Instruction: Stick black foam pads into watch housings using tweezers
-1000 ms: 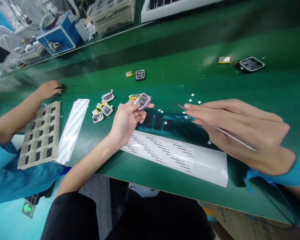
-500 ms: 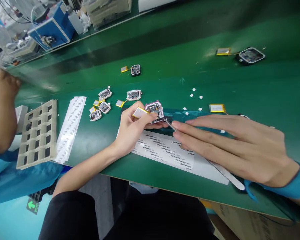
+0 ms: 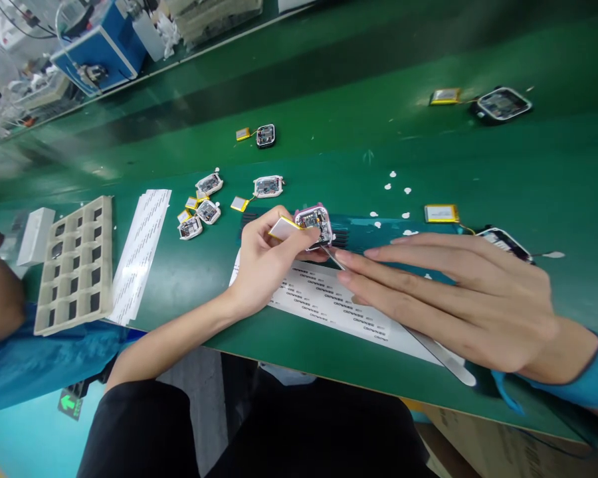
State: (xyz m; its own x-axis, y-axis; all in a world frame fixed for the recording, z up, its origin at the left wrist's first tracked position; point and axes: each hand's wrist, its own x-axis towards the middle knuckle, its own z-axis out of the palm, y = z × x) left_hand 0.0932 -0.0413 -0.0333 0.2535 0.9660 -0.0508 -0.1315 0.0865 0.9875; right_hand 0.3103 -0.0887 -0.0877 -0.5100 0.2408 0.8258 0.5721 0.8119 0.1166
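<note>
My left hand [image 3: 266, 259] is closed on an opened watch case [image 3: 313, 224] with a pink-edged white rim and a circuit board inside. Its thumb presses on the board, and a silver-yellow battery [image 3: 285, 228] sticks out beside the thumb. In my right hand [image 3: 458, 299] is a pair of metal tweezers [image 3: 441, 355], pinched with the fingers stretched along it. The tweezers' thin tip meets the lower edge of the case; what it grips there, if anything, is too small to tell. Under both hands lies a white printed sheet [image 3: 323, 300].
Several opened watch cases with batteries [image 3: 268, 186] lie around on the green bench [image 3: 349, 159]. Small white stickers [image 3: 387, 186] are scattered right of centre. A beige compartment tray [image 3: 74, 265] and printed strips [image 3: 140, 252] lie left, near a co-worker's arm [image 3: 0, 285]. A blue box [image 3: 99, 50] stands behind.
The tweezers' tip has shifted from the case's lower right corner to its lower edge. The dark bit seen at the tip no longer shows there. The co-worker's hand at the left has dropped lower.
</note>
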